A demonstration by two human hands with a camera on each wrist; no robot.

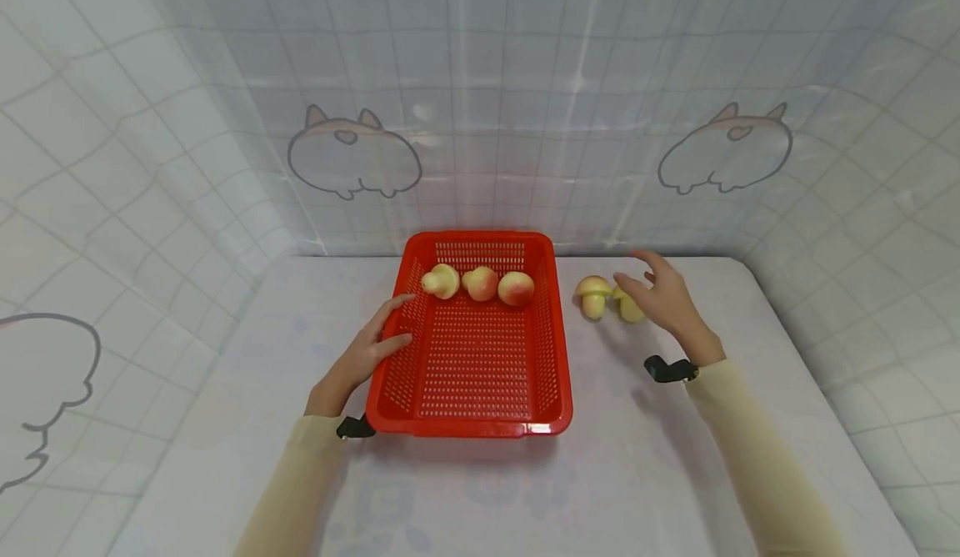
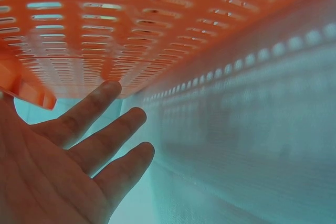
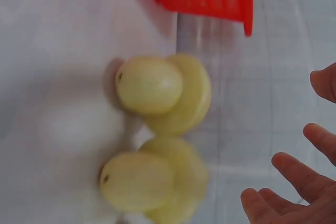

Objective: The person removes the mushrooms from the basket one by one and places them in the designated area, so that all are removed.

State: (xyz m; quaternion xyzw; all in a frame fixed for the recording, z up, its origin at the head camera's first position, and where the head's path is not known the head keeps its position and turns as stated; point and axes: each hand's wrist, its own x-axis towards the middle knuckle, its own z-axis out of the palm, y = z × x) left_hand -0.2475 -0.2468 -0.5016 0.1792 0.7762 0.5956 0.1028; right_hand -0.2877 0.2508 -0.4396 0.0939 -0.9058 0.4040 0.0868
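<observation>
A red plastic basket (image 1: 480,365) stands on the table, with three toy mushrooms in its far end: a pale one (image 1: 446,282), a pink-capped one (image 1: 483,283) and a rounder reddish one (image 1: 516,288). My left hand (image 1: 363,353) holds the basket's left rim; thumb and a finger reach over it. In the left wrist view, three fingers (image 2: 113,135) extend along the outside of the slotted wall. My right hand (image 1: 663,294) hovers with spread fingers above two yellowish mushrooms, one (image 1: 593,297) fully visible, the other (image 1: 630,305) partly hidden beneath the hand. Nothing is between its fingers.
A white table (image 1: 615,474) bears the basket and the loose mushrooms, which lie just right of the basket. Grid-patterned sheeting (image 1: 517,123) rises behind the table and along both sides. Small dark cameras (image 1: 667,369) are strapped to both wrists.
</observation>
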